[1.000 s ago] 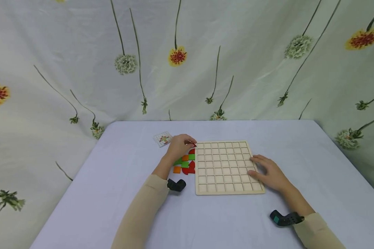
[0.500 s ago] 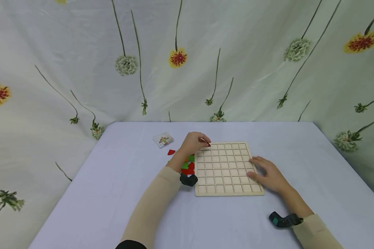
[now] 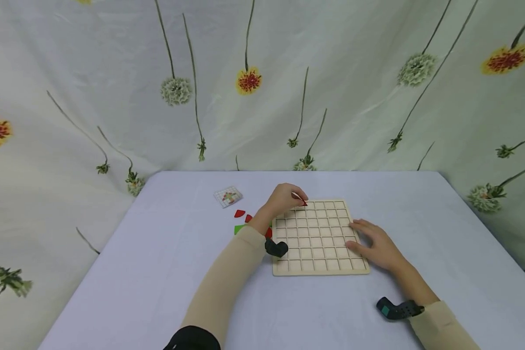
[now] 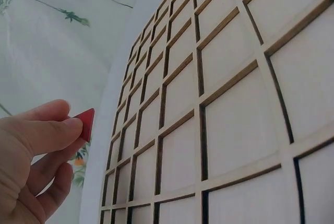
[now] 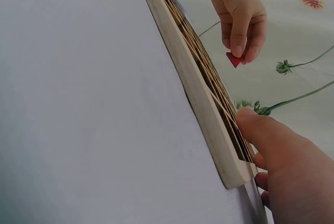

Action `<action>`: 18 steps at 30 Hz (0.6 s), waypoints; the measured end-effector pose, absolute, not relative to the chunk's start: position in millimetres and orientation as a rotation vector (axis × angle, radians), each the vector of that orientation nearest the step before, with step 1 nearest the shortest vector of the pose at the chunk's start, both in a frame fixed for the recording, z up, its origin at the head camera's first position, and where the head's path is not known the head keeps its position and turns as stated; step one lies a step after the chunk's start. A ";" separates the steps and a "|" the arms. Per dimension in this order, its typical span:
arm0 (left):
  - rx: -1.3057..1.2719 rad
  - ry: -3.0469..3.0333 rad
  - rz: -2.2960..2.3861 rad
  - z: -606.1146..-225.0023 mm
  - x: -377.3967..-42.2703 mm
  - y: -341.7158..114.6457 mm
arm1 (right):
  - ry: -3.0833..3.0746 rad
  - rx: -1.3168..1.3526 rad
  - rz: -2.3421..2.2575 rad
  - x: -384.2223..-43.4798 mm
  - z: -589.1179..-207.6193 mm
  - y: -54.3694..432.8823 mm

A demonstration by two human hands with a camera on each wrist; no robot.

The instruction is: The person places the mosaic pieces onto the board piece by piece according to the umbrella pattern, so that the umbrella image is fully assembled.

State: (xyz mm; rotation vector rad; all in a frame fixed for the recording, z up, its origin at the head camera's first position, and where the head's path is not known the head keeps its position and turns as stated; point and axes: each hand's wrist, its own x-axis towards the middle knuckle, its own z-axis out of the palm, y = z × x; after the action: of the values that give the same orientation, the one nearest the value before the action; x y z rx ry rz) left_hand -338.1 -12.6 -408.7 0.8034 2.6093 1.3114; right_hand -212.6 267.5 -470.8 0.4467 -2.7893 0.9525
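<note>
My left hand (image 3: 284, 197) pinches a small red piece (image 4: 88, 125) between thumb and fingers, over the far edge of a wooden grid board (image 3: 317, 241). One pointed corner of the piece sticks out; fingertips hide the rest. In the left wrist view the piece is apart from the board. At the board's right edge rests my right hand (image 3: 376, 243), its fingers relaxed. The right wrist view has the right thumb (image 5: 263, 130) on the rim and the other fingertips beside it. The visible grid cells hold no pieces.
Left of the board lie loose pieces: a red one (image 3: 239, 213), a green one (image 3: 238, 228) and others partly hidden by my left arm. Farther back lies a card (image 3: 228, 196) with a coloured pattern on a grid. A floral cloth (image 3: 354, 87) hangs behind the table.
My left hand has carried the red piece rightward from the board's far left corner along its far edge. Some loose pieces are now behind the left forearm. The right hand stays put.
</note>
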 end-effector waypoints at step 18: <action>0.717 2.720 1.120 -411.6 -348.1 11.7 | -2.783 0.462 0.959 -216.2 -473.3 269.0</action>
State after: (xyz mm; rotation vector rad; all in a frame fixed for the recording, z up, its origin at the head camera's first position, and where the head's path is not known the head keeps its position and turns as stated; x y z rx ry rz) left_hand -348.1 11.7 -411.6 0.7175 2.7203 1.1199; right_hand -216.2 269.0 -473.3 0.4618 -2.7826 0.9586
